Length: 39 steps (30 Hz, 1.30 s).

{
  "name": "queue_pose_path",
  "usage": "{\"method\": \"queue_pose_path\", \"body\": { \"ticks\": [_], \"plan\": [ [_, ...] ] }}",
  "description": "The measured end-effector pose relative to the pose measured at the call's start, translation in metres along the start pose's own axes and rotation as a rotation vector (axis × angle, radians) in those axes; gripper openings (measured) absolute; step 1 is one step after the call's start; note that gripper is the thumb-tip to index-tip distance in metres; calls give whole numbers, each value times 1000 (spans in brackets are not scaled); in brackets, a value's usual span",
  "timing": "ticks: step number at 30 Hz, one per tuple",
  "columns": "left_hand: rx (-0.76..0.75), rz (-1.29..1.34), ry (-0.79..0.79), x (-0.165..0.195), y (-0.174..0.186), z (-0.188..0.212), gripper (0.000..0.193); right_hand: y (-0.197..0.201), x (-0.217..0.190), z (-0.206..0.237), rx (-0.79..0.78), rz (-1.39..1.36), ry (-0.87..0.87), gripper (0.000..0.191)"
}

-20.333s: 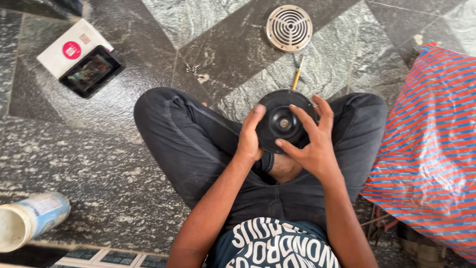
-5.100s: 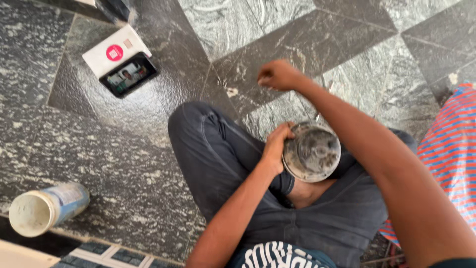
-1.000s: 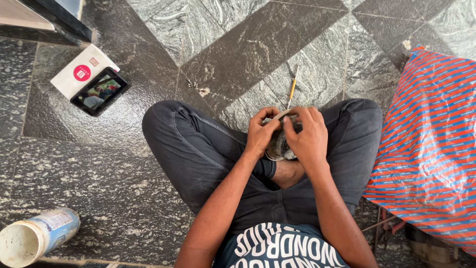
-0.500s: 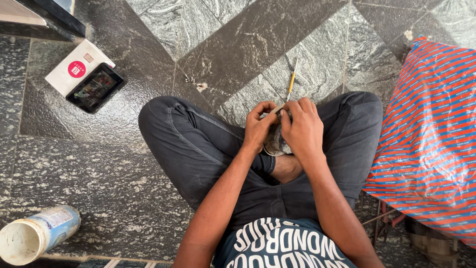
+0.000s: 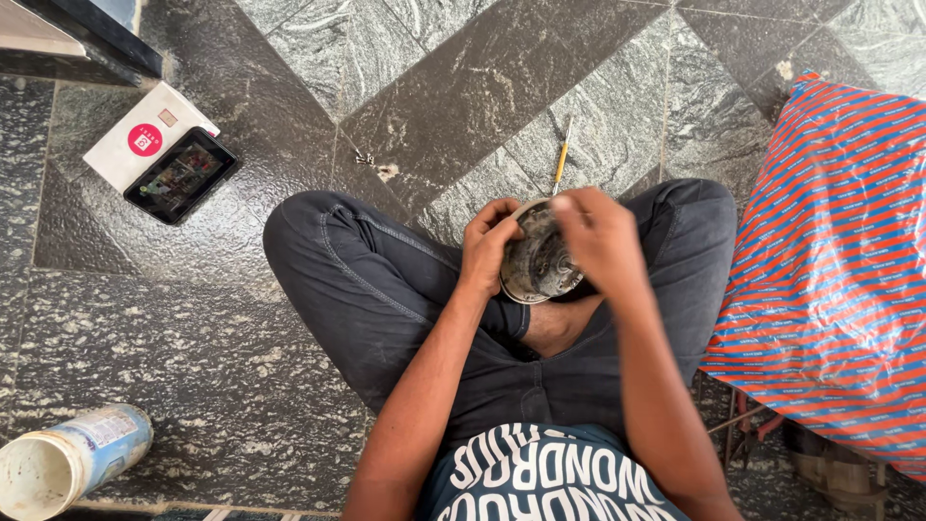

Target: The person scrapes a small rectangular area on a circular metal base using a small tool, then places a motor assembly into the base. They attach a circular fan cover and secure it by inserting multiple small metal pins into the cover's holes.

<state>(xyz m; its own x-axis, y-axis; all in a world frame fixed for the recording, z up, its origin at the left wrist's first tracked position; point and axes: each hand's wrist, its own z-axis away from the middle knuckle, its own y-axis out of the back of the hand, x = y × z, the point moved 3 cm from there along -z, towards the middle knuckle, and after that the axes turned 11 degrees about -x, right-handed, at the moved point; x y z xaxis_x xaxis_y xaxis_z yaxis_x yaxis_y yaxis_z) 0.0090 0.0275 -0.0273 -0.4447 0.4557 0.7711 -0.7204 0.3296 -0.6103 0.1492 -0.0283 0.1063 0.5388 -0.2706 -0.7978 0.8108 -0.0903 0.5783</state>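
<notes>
Head view, looking straight down at your crossed legs: you hold a round grey metal part (image 5: pixel 536 259), dish-shaped with grimy works inside, just above your ankles, and everything else can be placed from it. Your left hand (image 5: pixel 490 243) curls over its left rim, fingers closed on the edge, which seems meant to keep the part from turning. Your right hand (image 5: pixel 600 236) lies across its right side with the fingers bent down into the hollow; it covers much of the part, and you cannot tell from here whether those fingers pinch something small or merely press. Resting the part over your lap keeps it steady and close to both hands. Just beyond the part, on the marble floor (image 5: pixel 482 87), a thin yellow-handled tool (image 5: pixel 561 156) lies within easy reach. Well off to the upper left of the part sit a white box (image 5: pixel 145 135) and a dark phone (image 5: pixel 181 176) touching it, out of the way. Far to the lower left a white cylindrical container (image 5: pixel 66 461) lies on its side, open mouth showing, apparently empty. Right of the part, a red-and-blue striped sheet (image 5: pixel 830 260) covers something hidden.
</notes>
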Motion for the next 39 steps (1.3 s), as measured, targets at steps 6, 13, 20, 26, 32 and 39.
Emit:
{"method": "queue_pose_path", "body": {
  "ticks": [6,13,20,26,32,39],
  "plan": [
    [-16,348,90,9,2,-2,35,33,30,30,23,-137,348,28],
    [-5,630,65,18,2,4,41,-2,65,32,-158,-751,-134,43],
    [-19,596,17,25,0,10,40,-2,59,30,-215,-803,48,39],
    [-1,546,26,27,-5,13,41,-1,69,35,-215,-839,77,40],
    [26,552,15,18,0,9,39,-4,63,31,-172,-847,76,51],
    [120,671,25,16,5,4,44,-4,62,35,-90,-935,168,63]
  ]
}}
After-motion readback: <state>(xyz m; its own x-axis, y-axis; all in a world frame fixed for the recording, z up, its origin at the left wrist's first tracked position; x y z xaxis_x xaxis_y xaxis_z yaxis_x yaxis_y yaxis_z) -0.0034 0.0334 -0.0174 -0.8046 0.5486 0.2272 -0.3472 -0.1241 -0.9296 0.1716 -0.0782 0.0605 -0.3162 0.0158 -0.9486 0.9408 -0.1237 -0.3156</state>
